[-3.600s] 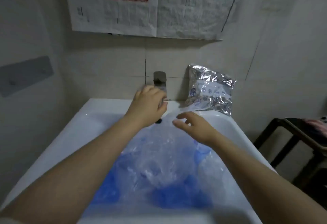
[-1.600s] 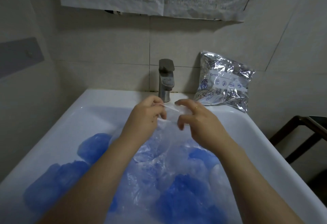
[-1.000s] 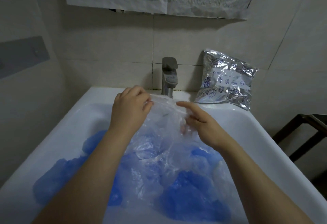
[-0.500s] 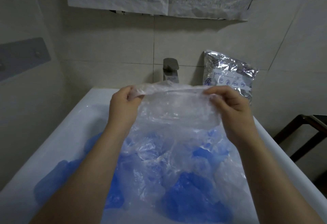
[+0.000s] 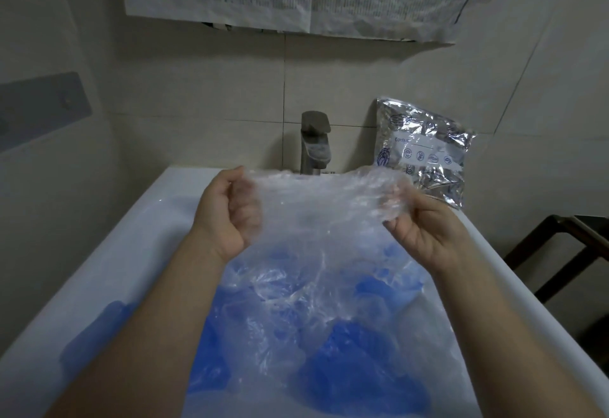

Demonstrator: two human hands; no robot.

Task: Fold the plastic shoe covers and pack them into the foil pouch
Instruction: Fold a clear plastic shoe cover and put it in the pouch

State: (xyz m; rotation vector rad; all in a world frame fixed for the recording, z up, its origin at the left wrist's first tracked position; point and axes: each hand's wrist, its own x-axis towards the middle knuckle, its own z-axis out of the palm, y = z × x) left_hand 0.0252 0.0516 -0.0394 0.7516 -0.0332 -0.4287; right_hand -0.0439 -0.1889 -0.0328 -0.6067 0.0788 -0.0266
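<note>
While stretched between both fists above the sink [image 5: 108,252], clear shoe cover [image 5: 316,206] held up by its top edge. Left hand [image 5: 227,213] curled tight round one end, right hand [image 5: 418,223] pinching the other end, fingers bunched in the plastic. Nothing folded so far, by the look of it. Blue shoe covers [image 5: 359,361] heaped loose in the basin below. Foil pouch [image 5: 425,150] propped against the wall tiles beside the tap [image 5: 314,144], apparently not yet packed. Nearly everything left to do.

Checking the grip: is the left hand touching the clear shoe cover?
Touching. Head view: left hand grips the clear shoe cover's top edge, fingers curled round it.
</note>
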